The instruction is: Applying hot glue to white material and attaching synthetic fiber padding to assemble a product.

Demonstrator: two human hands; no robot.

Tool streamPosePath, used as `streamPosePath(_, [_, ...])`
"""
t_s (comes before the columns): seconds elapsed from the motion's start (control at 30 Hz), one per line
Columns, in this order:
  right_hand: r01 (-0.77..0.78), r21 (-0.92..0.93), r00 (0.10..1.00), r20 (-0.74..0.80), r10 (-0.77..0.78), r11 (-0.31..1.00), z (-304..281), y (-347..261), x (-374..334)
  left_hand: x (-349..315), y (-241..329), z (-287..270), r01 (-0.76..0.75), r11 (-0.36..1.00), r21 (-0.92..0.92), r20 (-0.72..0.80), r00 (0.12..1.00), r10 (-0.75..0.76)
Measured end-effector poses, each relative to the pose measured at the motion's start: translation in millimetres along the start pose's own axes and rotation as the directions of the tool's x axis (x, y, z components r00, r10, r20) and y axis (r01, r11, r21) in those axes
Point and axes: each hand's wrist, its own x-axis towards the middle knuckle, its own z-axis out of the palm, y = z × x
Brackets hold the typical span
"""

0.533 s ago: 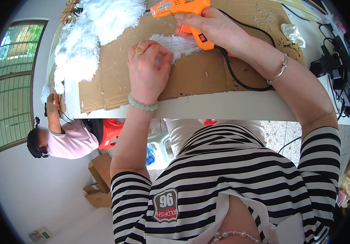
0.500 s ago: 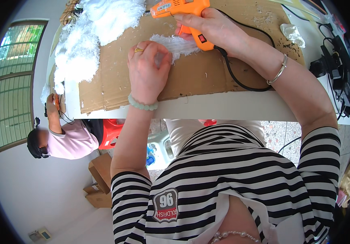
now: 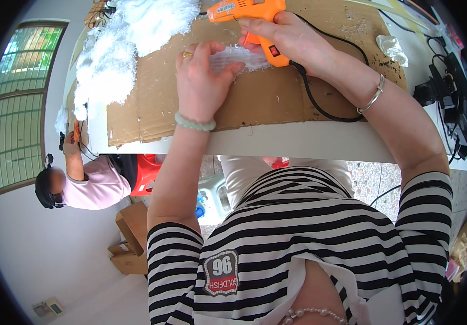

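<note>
My right hand (image 3: 293,38) is wrapped round the handle of an orange hot glue gun (image 3: 249,10), a finger by its trigger, the nozzle pointing left. Under the gun lies a flat white piece of fringed, mesh-like material (image 3: 250,58) on the brown cardboard sheet (image 3: 298,97). At the left end of that piece is my left hand (image 3: 203,76), thumb and fingers spread apart, touching or just over its edge. Part of the white piece is hidden behind the left fingers and the gun. A black cord (image 3: 314,100) runs from the gun's handle round onto the cardboard.
A big heap of fluffy white fibre (image 3: 108,70) covers the far left. Crumpled clear plastic (image 3: 391,50) lies at the right, near black cables and plugs (image 3: 434,89). Another person (image 3: 95,184) sits at left, a hand on an orange tool. Cardboard boxes (image 3: 130,233) stand on the floor.
My left hand's thumb and fingers have parted from a closer curl, and the hand has shifted slightly right and away. The glue gun has moved very slightly right.
</note>
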Motion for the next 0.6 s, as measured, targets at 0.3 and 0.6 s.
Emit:
streamPosePath(0.3, [-0.033, 0.03, 0.999, -0.003, 0.033, 0.999, -0.2, 0.2, 0.1, -15.8, -9.6, -33.4, 0.118, 0.993, -0.01, -0.261, 0.958, -0.117])
streamPosePath(0.6, [-0.017, 0.02, 1.0, -0.002, 0.017, 1.0, 0.5, -1.9, -1.6, -50.4, 39.4, -42.2, -0.15, 0.987, 0.052, 0.166, 0.976, 0.139])
